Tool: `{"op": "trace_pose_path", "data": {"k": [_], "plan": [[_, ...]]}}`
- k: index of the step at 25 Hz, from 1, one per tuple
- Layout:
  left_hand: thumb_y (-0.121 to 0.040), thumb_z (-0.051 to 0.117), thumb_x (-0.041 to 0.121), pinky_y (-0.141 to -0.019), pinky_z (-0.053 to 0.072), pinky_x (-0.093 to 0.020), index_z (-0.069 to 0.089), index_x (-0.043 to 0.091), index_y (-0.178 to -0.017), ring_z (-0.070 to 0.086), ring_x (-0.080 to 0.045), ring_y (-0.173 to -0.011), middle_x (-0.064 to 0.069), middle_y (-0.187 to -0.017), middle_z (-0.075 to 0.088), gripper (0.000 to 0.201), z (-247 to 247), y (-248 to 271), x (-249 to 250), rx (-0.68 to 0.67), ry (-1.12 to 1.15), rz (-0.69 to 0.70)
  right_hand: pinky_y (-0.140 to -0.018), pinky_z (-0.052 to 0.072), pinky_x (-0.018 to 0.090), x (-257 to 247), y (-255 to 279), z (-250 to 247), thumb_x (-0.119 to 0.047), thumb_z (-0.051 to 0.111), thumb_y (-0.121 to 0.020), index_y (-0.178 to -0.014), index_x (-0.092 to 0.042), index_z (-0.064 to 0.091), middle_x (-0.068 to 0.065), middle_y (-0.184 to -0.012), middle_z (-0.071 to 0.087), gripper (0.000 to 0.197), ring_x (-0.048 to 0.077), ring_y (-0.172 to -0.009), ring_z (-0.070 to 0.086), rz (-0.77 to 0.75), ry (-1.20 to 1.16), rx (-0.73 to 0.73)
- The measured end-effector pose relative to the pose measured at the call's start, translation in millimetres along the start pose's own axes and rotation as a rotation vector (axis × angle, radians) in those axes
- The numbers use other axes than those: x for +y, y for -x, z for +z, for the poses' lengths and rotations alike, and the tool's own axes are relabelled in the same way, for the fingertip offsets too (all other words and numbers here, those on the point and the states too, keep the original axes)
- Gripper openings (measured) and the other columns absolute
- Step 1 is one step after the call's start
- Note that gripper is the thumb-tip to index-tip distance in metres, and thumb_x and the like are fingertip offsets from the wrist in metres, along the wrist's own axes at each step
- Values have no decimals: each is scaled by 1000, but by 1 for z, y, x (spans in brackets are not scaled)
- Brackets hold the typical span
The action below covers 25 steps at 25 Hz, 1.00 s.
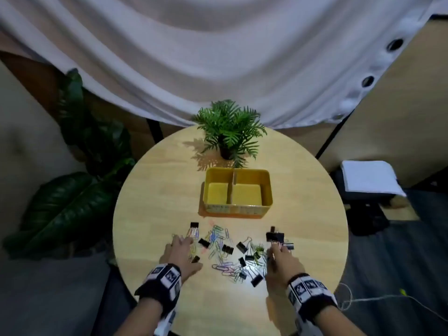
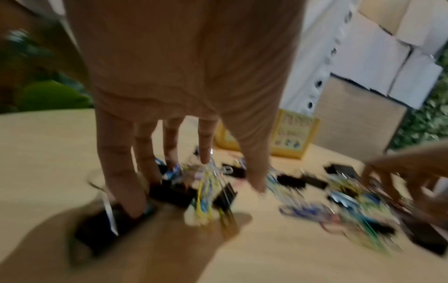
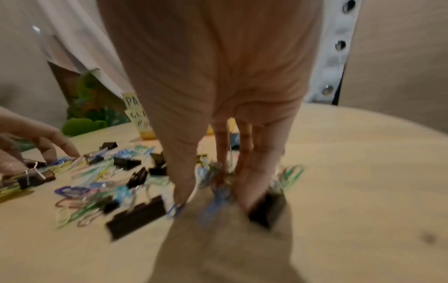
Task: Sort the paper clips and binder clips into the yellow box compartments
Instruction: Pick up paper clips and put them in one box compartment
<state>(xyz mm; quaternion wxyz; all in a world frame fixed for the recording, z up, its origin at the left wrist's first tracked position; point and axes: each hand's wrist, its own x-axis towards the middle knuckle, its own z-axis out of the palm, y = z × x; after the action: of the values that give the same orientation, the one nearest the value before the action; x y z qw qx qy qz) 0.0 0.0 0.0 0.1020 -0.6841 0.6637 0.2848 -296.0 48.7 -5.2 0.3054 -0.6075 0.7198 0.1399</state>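
Sorting unstarted: yellow box [image 1: 237,209] compartments bare, paper clips [image 1: 219,241] and binder clips [image 1: 242,247] heaped on table [image 1: 150,190]; left hand [image 1: 180,254] and right hand [image 1: 282,261] fingers spread loosely, holding nothing discernible.

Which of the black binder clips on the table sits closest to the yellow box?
The black binder clip at the pile's far-left edge, beyond the left hand. It stands apart from the heap, just short of the yellow two-compartment box.

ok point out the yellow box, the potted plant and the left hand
yellow box [image 1: 236,210]: head view, on its near outer wall
potted plant [image 1: 229,127]: head view, on its green fronds
left hand [image 1: 180,253]: head view, on its back
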Motion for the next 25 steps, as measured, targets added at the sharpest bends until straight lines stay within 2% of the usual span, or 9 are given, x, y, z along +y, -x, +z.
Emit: {"op": "trace_pose_path", "data": {"k": [5, 7, 11, 15, 18, 20, 22, 23, 25], "plan": [[-86, 67, 11, -89, 50, -36, 50, 18, -122, 50, -29, -114, -10, -128, 44, 40, 7, -7, 9, 29, -65, 77, -89, 46, 36, -27, -7, 7, -16, 61, -87, -116, -11, 50, 12, -117, 51, 32, 28, -102, 54, -7, -191, 188], [-85, 68, 11, -89, 49, -35, 57, 16, -117, 56, -28, -110, -10, -122, 55, 34, 3, -7, 1, 29, -10, 99, -85, 44, 33, -27, -5, 12, -15, 61, -87, -106, -9, 56, 10, -107, 56, 21, 26, -99, 54, -14, -223, 235], [-91, 59, 11, -68, 47, -29, 66, 17, -98, 65, -25, -91, -5, -101, 70, 13, -11, -4, -3, 113, 18, 53, -68, 39, 27, -26, 0, 9, -19, 59, -90, -78, -12, 55, 3, -81, 54, 14, 21, -78, 53, -39, -315, 313], [-89, 58, 6, -68, 48, -33, 67, 21, -104, 54, -27, -104, -6, -116, 59, 23, -15, -6, -6, 188, -152, -7, -66, 40, 25, -16, 2, 3, -19, 61, -90, -72, -12, 56, 5, -72, 61, 20, 22, -71, 57, -12, -452, 325], [-83, 66, 12, -88, 51, -40, 53, 17, -129, 44, -29, -119, -9, -134, 46, 48, -5, -1, 18, 310, -274, 141, -61, 45, 21, -7, 4, -2, -17, 62, -90, -65, -19, 52, 4, -67, 65, 27, 18, -66, 63, -3, -626, 359], [-81, 71, 30, -110, 36, -45, 33, 15, -145, 35, -27, -134, -8, -149, 34, 76, 7, -2, 41, 207, -246, 341, -56, 40, 15, -11, 9, -11, -15, 61, -91, -63, -20, 50, -1, -61, 62, 30, 10, -60, 60, -28, -692, 359], [-74, 75, 48, -119, 21, -46, 7, 12, -153, 17, -25, -146, -7, -160, 12, 110, 17, -12, 55, 33, -278, 432, -57, 41, 17, -16, 10, -22, -16, 61, -91, -65, -19, 53, -1, -60, 63, 27, 10, -59, 61, -87, -732, 374], [-75, 73, 52, -121, 16, -46, 0, 12, -153, 9, -24, -149, -7, -162, 3, 114, 18, -18, 59, -23, -335, 452, -59, 44, 18, -19, 11, -30, -18, 61, -90, -67, -20, 56, -1, -62, 64, 24, 11, -60, 62, -116, -750, 389], [-88, 60, 49, -122, 12, -44, 1, 11, -153, 4, -22, -150, -8, -163, -3, 97, 23, -25, 58, -54, -437, 472, -65, 54, 27, -23, 8, -46, -20, 61, -90, -76, -18, 62, 3, -69, 68, 14, 15, -66, 66, -157, -840, 415]]}}
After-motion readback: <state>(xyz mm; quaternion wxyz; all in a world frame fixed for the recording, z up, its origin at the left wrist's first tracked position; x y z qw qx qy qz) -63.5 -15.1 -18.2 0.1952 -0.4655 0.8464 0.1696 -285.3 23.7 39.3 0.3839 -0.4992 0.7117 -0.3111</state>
